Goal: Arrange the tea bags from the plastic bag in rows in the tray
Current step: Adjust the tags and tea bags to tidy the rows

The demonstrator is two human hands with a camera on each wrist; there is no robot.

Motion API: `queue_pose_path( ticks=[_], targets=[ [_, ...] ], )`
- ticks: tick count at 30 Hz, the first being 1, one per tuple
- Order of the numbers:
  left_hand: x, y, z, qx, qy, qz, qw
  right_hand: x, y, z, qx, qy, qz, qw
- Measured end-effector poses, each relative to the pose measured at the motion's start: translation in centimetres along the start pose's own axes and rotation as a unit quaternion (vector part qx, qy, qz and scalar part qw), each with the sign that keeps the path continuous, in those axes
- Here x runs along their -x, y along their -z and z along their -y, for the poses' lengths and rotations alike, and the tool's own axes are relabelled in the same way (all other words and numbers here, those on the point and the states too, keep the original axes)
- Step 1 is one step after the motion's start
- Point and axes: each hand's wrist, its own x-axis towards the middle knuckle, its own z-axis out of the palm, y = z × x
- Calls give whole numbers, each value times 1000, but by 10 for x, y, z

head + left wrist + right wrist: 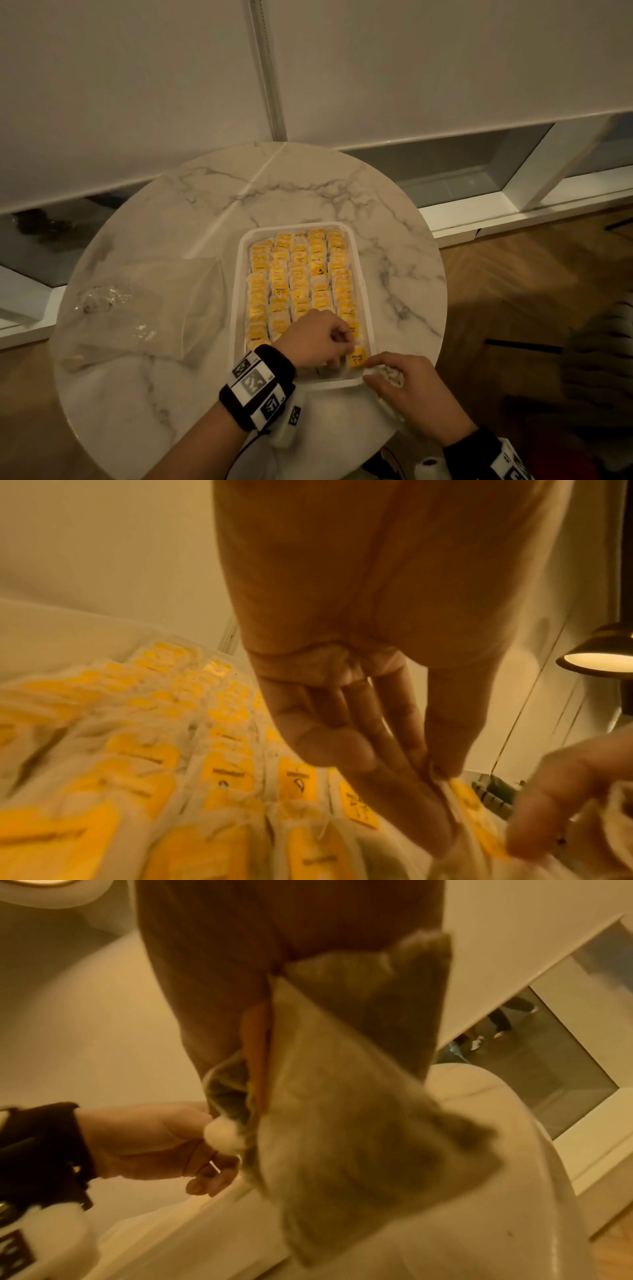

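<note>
Round marble table [191, 212], white tray [239, 301] on its near-right part, long axis running near to far. Tray almost full: rows of tea bags [298, 284] with yellow tags, rows also running near-far, tags facing up, most print reading toward the near side. Clear plastic bag [144, 308] lies flat just left of the tray, looks empty or nearly so; hard to tell through the film.

Left hand [317, 337] is over the tray's near-right corner, fingers curled down, pinching the edge of a bag in the last rows per the left wrist view. Right hand [407, 387] sits at the near rim, fingers closed round a tea bag [342, 1096], its paper pouch hanging down from the grip, corner pointing down.

Risk, as a judgement: rows are packed tight, so pushing the last bag in could tip or ruck up its neighbours; strings may snag on fingers and drag a seated bag out; pressing on the rim could shift the light tray.
</note>
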Motion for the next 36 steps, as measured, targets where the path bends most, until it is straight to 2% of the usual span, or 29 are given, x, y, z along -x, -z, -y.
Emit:
queue_pose_path(
  ticks=[3, 7, 12, 17, 19, 21, 23, 25, 30, 36],
  targets=[
    [-13, 3, -3, -67, 27, 5, 997, 0, 0, -5, -22, 5, -5, 1000],
    [-27, 5, -10, -178, 43, -45, 982, -3, 0, -7, -34, 22, -8, 999],
    [-37, 3, -10, -225, 63, -85, 969, -6, -1, -14, -43, 26, -4, 999],
    [-29, 2, -8, -268, 37, -98, 958, -7, -1, -16, -58, 33, -6, 998],
    [-21, 3, -9, -266, 1, -90, 960, -8, 0, -16, -64, 31, -3, 997],
    [-12, 3, -14, -260, -31, -50, 964, -9, 2, -16, -73, 31, 3, 997],
    [-8, -1, -19, -267, -35, 10, 963, -10, 3, -14, -87, 29, 10, 996],
    [-9, -6, -21, -283, -25, 40, 958, -11, 4, -13, -94, 24, 13, 995],
    [-18, -15, -23, -303, 7, 58, 951, -14, 5, -13, -101, 21, 20, 994],
    [-30, -16, -26, -329, 37, 28, 943, -14, 2, -16, -108, 24, 12, 994]
  ],
)
